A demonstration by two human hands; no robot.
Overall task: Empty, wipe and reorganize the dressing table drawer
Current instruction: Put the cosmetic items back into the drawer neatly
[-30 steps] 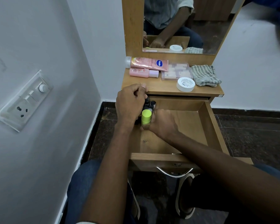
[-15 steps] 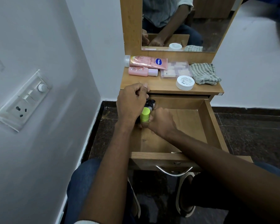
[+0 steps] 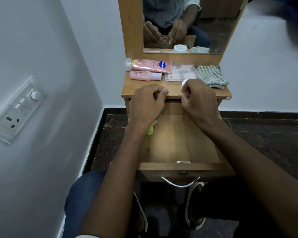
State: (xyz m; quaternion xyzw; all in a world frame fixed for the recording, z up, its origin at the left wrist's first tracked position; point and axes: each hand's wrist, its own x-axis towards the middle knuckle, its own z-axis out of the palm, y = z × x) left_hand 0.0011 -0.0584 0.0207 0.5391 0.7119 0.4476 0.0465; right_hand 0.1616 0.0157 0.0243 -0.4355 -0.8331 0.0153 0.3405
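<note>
Left hand and right hand both curled loosely, raised at the desk edge; whether either pinches anything I cannot tell.
Open wooden drawer lies below both hands; lime-green tube stands in its back-left corner, under the left wrist, so left hand is nearer.

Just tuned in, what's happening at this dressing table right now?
A person sits facing the open drawer, both hands raised over its back edge by the tabletop. The left hand and right hand are loosely curled; whether either holds something cannot be told. A few small items, including a yellow-green tube, sit in the drawer's back left corner; the rest looks bare. On top lie two pink bottles, a clear box, a white jar and a striped cloth.
</note>
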